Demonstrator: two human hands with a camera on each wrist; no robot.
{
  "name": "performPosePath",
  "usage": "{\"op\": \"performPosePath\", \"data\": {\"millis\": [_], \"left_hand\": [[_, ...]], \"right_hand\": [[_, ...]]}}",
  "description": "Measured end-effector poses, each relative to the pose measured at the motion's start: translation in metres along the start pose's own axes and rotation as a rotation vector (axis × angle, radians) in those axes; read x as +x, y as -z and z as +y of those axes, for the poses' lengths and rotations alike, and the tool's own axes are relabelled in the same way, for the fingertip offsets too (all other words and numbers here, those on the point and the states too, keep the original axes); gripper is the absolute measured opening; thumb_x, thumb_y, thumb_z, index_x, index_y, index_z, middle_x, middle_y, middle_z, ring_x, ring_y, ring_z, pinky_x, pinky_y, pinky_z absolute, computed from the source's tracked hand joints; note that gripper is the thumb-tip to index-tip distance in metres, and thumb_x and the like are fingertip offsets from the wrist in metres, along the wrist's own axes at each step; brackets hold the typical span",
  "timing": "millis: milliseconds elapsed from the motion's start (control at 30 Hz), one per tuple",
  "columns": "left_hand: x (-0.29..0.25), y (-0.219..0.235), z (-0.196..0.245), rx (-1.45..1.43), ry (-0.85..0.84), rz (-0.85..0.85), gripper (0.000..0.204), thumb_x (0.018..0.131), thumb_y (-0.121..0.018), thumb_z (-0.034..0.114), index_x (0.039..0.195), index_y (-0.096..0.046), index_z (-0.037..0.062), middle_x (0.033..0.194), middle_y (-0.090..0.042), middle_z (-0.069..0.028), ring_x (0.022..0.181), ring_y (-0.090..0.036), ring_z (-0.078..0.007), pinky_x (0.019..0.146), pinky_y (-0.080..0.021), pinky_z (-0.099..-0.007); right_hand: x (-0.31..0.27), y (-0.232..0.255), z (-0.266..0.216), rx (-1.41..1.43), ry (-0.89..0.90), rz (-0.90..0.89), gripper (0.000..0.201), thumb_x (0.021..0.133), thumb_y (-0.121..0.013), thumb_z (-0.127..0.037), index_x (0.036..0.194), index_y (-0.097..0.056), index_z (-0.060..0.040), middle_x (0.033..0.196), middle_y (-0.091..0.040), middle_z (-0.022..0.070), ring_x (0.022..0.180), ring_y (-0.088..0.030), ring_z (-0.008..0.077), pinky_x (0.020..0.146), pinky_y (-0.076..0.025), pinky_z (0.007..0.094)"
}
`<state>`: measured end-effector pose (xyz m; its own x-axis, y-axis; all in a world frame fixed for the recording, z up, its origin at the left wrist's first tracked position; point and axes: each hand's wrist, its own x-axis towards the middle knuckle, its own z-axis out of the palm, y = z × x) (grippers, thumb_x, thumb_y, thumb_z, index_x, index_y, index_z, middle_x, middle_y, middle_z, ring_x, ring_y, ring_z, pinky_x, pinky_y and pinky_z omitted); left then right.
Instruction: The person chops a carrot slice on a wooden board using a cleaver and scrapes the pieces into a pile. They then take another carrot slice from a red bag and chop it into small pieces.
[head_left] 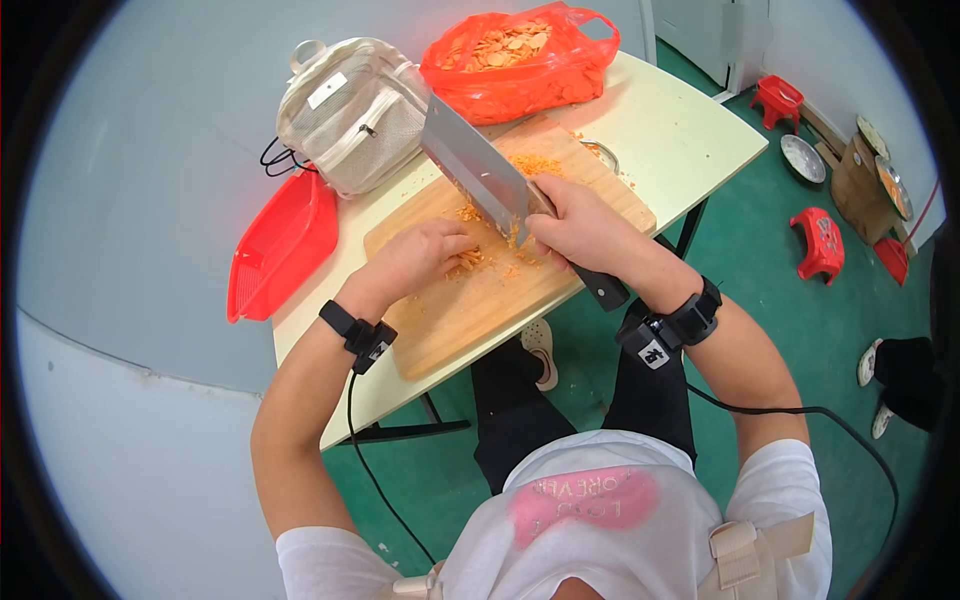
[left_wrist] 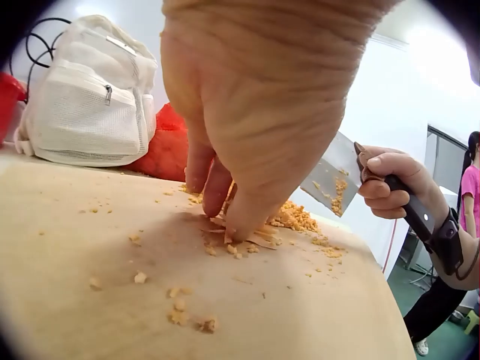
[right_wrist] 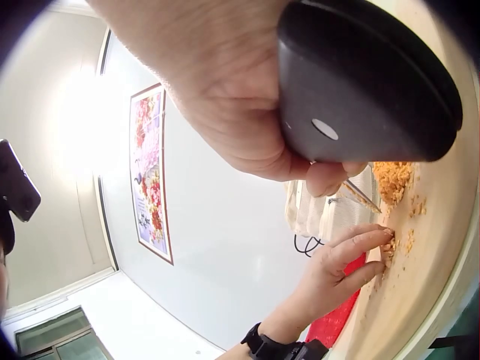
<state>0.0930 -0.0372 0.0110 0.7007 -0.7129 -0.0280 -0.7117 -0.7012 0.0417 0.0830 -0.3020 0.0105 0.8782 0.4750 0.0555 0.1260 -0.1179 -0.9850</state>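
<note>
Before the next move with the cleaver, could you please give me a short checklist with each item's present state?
1. Cleaver gripped by its handle: ok, the right hand holds it.
2. Blade apart from the left hand: ok, the left wrist view shows a gap.
3. Orange pieces held: ok, the left fingertips are on them.
4. Blade free of scraps: not ok, orange bits cling to it.
5. Cutting board secured against slipping: cannot tell, its underside is hidden.

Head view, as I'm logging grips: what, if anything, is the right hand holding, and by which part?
The right hand holds a wide, rectangular metal cleaver by the front of its black handle.
</note>
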Motion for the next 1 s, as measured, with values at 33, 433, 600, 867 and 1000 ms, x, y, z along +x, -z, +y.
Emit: {"op": "performPosePath", "data": {"millis": [33,433,600,867,1000], "left_hand": [[0.0,-0.001,-0.001,0.01,0.008,0.019,0.028,0.078,-0.067,0.007,0.106,-0.066,0.0055,0.105,-0.064,-0.0112,0.099,-0.061,-0.03,0.086,-0.051,-0.0381],[0.003,-0.025,0.025,-0.007,0.501,0.205,0.017,0.083,-0.063,0.015,0.089,-0.067,-0.0004,0.085,-0.062,-0.0189,0.082,-0.062,-0.0357,0.076,-0.05,-0.0433],[0.001,-0.013,0.024,-0.159,0.547,0.167,0.021,0.085,-0.058,0.013,0.096,-0.069,-0.0007,0.092,-0.065,-0.0205,0.086,-0.064,-0.0341,0.078,-0.051,-0.0395],[-0.021,0.002,0.008,-0.408,0.455,0.02,0.034,0.08,-0.057,0.004,0.114,-0.063,0.0003,0.101,-0.063,-0.0187,0.099,-0.062,-0.0353,0.087,-0.05,-0.04],[-0.025,-0.003,0.002,-0.244,0.222,0.072,0.041,0.079,-0.063,0.006,0.119,-0.059,0.0022,0.11,-0.059,-0.0165,0.106,-0.058,-0.0348,0.091,-0.049,-0.0388]], "right_hand": [[0.0,-0.001,0.001,-0.001,0.0,-0.001,0.022,0.088,-0.051,-0.01,0.107,-0.053,0.0003,0.069,-0.057,0.0051,0.048,-0.053,0.0094,0.046,-0.045,0.0246],[0.012,-0.011,0.018,0.141,-0.1,-0.091,0.025,0.085,-0.051,-0.008,0.107,-0.054,0.003,0.073,-0.06,0.0092,0.054,-0.057,0.0134,0.05,-0.048,0.0275],[0.013,-0.01,0.024,0.198,-0.142,-0.094,0.024,0.085,-0.051,-0.009,0.105,-0.053,0.0032,0.072,-0.06,0.0079,0.054,-0.058,0.0131,0.051,-0.048,0.0275],[0.016,-0.006,0.031,0.187,-0.186,-0.107,0.022,0.086,-0.052,-0.012,0.103,-0.052,0.0018,0.072,-0.06,0.0068,0.053,-0.057,0.0128,0.051,-0.048,0.028],[0.014,-0.006,0.028,0.201,-0.21,-0.114,0.02,0.087,-0.053,-0.013,0.102,-0.051,0.0013,0.071,-0.06,0.0066,0.052,-0.057,0.0126,0.05,-0.048,0.0282]]}}
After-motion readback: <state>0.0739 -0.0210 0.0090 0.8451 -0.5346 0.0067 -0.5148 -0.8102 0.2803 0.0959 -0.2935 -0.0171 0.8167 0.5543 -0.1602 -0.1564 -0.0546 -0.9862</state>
